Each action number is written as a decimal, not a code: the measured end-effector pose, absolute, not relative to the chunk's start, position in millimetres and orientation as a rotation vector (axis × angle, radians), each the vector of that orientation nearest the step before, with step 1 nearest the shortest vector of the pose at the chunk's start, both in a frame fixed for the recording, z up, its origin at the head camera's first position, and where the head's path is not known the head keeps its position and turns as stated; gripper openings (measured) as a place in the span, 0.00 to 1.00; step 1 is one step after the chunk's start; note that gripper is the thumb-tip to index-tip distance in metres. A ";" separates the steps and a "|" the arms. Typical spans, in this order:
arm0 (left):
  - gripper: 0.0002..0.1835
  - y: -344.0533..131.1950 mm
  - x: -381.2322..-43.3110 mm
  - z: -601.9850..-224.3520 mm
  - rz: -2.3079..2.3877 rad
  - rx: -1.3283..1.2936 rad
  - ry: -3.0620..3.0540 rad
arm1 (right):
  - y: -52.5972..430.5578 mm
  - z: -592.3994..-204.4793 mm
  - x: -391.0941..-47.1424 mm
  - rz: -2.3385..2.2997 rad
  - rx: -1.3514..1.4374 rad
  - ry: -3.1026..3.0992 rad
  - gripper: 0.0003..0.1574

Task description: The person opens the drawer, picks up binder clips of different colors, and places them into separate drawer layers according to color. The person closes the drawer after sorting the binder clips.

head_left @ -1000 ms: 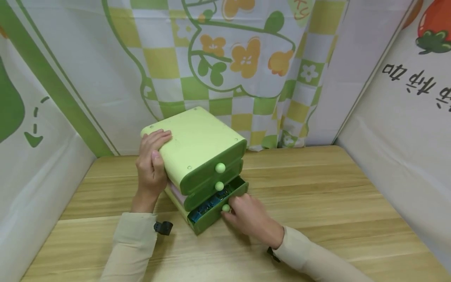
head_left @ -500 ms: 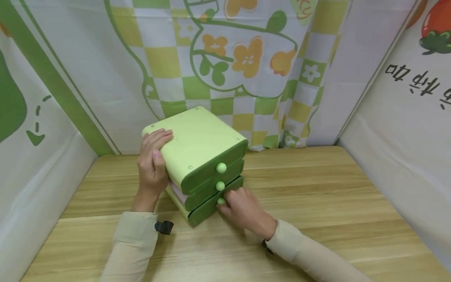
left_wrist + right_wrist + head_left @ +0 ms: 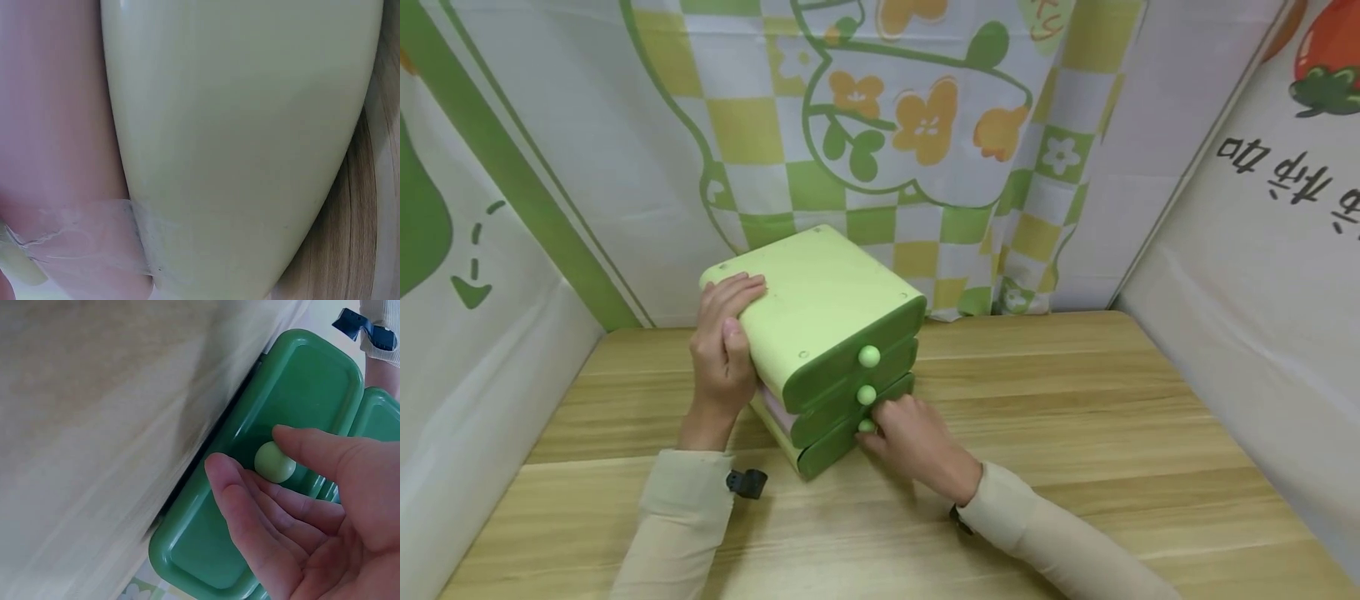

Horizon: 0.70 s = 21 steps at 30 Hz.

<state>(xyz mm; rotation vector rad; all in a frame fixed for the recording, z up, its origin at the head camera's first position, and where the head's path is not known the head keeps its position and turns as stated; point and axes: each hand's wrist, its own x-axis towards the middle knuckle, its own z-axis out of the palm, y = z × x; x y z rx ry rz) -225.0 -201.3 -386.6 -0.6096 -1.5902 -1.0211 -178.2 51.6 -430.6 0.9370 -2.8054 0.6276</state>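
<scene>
A small yellow-green drawer cabinet (image 3: 820,292) with dark green drawer fronts and round light green knobs stands at an angle on the table. My left hand (image 3: 718,358) rests against its left side, with the fingers laid over the top edge. The bottom drawer (image 3: 827,454) is pushed in level with those above. At its knob (image 3: 275,462) is my right hand (image 3: 300,519), thumb on one side and bent fingers on the other. In the left wrist view, the cabinet's pale yellow side (image 3: 231,150) and a pink section (image 3: 56,112) with clear tape fill most of the picture.
The wooden table (image 3: 1075,433) extends to both sides and in front of the cabinet. Behind it hangs a checked, flower-printed curtain (image 3: 917,158). White printed wall sheets (image 3: 1247,292) flank the table.
The bottom drawer, pulled out with blue items showing inside a second ago, has slid in and its contents are hidden. My right hand moved inward with it. The left hand stays put.
</scene>
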 end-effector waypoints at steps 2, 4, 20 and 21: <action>0.26 -201.2 -224.2 -386.8 -1.023 -0.602 -1.594 | 50.8 -429.9 -178.6 0.623 0.940 -2.812 0.18; 0.25 -200.8 -223.4 -386.8 -1.028 -0.593 -1.593 | 50.0 -429.0 -179.4 0.620 0.948 -2.820 0.20; 0.26 -200.9 -220.5 -387.6 -0.999 -0.556 -1.631 | 46.3 -422.3 -185.2 0.559 0.957 -2.867 0.22; 0.26 -200.8 -220.1 -387.6 -0.999 -0.556 -1.629 | 46.2 -422.5 -185.4 0.557 0.957 -2.870 0.22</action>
